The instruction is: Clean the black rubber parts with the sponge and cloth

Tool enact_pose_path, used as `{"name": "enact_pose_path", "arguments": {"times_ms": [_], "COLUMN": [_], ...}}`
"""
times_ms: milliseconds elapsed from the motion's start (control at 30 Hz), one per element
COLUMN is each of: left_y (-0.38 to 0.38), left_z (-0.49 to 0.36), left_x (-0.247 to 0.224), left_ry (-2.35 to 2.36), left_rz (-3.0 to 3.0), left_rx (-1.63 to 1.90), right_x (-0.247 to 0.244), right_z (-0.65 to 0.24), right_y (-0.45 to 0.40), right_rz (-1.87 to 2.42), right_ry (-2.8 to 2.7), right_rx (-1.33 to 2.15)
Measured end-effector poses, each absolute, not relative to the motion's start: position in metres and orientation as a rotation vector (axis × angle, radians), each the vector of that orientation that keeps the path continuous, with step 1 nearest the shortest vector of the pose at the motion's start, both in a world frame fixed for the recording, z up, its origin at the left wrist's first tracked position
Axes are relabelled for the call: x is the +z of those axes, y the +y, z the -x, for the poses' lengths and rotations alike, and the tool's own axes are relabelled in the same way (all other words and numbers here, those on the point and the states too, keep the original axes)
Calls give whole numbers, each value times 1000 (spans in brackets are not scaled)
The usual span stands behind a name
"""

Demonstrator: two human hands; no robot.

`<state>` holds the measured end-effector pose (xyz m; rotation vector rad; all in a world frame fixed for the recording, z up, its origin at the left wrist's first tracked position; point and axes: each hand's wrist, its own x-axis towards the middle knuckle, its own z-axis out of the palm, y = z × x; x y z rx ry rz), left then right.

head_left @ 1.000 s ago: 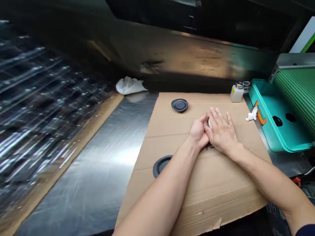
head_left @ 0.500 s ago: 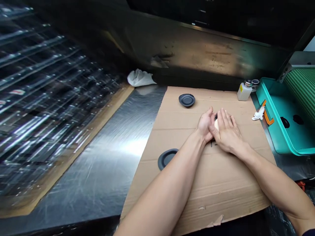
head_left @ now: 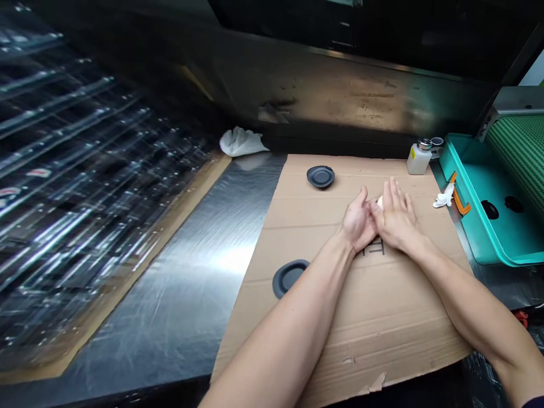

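Observation:
My left hand [head_left: 359, 222] is turned palm up above the cardboard sheet [head_left: 323, 226], its thumb standing out and its fingers mostly covered. My right hand [head_left: 396, 218] lies across those fingers, its own fingers stretched and held together. A small white wad [head_left: 379, 202], of a material I cannot make out, shows between the two hands. Whatever else the left palm bears is hidden. Beyond the hands on the cardboard rests a dark grey, dish-shaped oval piece [head_left: 321, 177]. A similar dark oval piece [head_left: 288, 277] lies nearer, partly covered by my left forearm.
A white pump bottle [head_left: 419, 157] stands at the cardboard's back right corner. Right of it is a teal bin [head_left: 480, 249] with dark pieces inside and an orange clip [head_left: 461, 203] at its rim. Crumpled white material [head_left: 242, 141] and stacked clear plastic trays [head_left: 97, 187] are on the left.
My right hand has shifted slightly up and right across the left palm. The dark bit seen between the hands before is now covered. The oval pieces stay in place.

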<state>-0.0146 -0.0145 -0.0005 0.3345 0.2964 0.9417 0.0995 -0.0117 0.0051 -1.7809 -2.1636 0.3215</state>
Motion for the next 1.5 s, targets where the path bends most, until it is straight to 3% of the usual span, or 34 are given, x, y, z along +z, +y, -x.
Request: {"name": "enact_pose_path", "arguments": {"times_ms": [500, 667, 800, 1133, 1300, 1500], "left_y": [-13, -9, -9, -11, -10, -11], "left_z": [8, 12, 13, 1, 7, 5], "left_x": [-6, -2, -1, -5, -5, -6], "left_ry": [605, 617, 665, 630, 645, 681], "left_rz": [-341, -267, -230, -391, -345, -377], "left_rx": [984, 1068, 1178, 1235, 1229, 1209], "right_x": [6, 17, 26, 27, 25, 15], "right_z": [-137, -153, -149, -135, -133, -131], "right_y": [-7, -5, -14, -24, -27, -22], "right_rz": [1925, 1756, 1502, 1523, 1433, 1298], "right_ry": [-1912, -1604, -1788, -1780, -1787, -1780], "right_rx": [144, 476, 863, 722, 1136, 1363]}}
